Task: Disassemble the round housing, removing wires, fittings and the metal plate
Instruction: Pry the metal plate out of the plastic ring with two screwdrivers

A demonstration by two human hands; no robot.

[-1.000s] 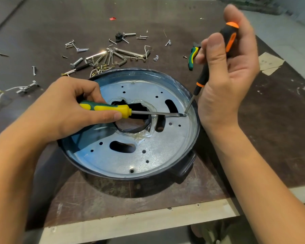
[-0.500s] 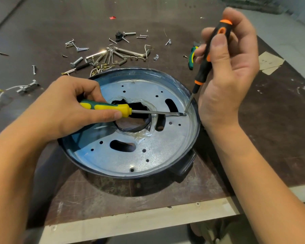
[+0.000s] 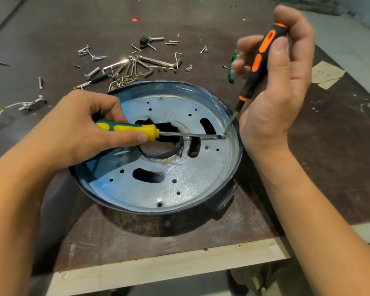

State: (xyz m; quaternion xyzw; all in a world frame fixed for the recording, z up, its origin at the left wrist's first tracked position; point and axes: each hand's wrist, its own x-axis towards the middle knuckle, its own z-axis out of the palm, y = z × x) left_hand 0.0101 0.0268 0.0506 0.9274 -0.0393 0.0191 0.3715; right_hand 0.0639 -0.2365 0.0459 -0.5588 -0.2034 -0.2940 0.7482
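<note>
A round dark housing (image 3: 226, 197) lies open side up on the table, and a shiny perforated metal plate (image 3: 201, 174) sits inside it. My left hand (image 3: 77, 133) grips a yellow-green screwdriver (image 3: 128, 130) lying almost flat across the plate. Its blade reaches the plate's right edge. My right hand (image 3: 280, 82) holds a black-orange screwdriver (image 3: 259, 63) steeply upright. That tip meets the same spot at the plate's right rim, next to the other blade.
Loose screws, bolts and hex keys (image 3: 137, 65) are scattered behind the housing. A white wire with a metal fitting (image 3: 32, 104) lies at the left. Another green-handled tool (image 3: 232, 73) lies behind my right hand. The table's front edge (image 3: 158, 265) is near.
My right hand has turned the black-orange screwdriver in its fingers, shifting its handle slightly left. My left hand and its screwdriver have held still.
</note>
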